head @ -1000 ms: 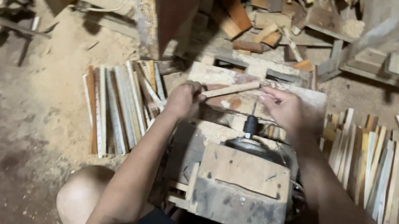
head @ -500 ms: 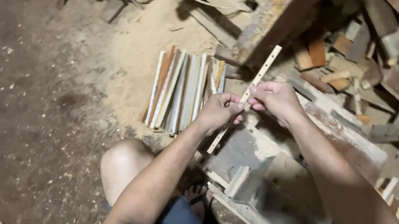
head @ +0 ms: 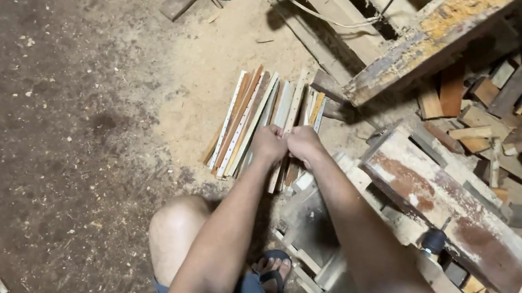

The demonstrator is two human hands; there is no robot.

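Both hands (head: pixel 287 144) on strip (head: pixel 291 113)

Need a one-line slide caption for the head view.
Both hands, left hand and right hand, lower a thin pale wooden slat onto floor slat pile.

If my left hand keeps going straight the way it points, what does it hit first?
Probably the pale wooden strip held between the left hand and right hand, then the row of strips on the sawdust floor; depth is unclear.

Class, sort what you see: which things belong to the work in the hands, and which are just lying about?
In the work:
left hand
right hand
wooden slat held by both
row of slats on the floor

Lying about:
scrap wood pile
paint-stained beam
sawdust
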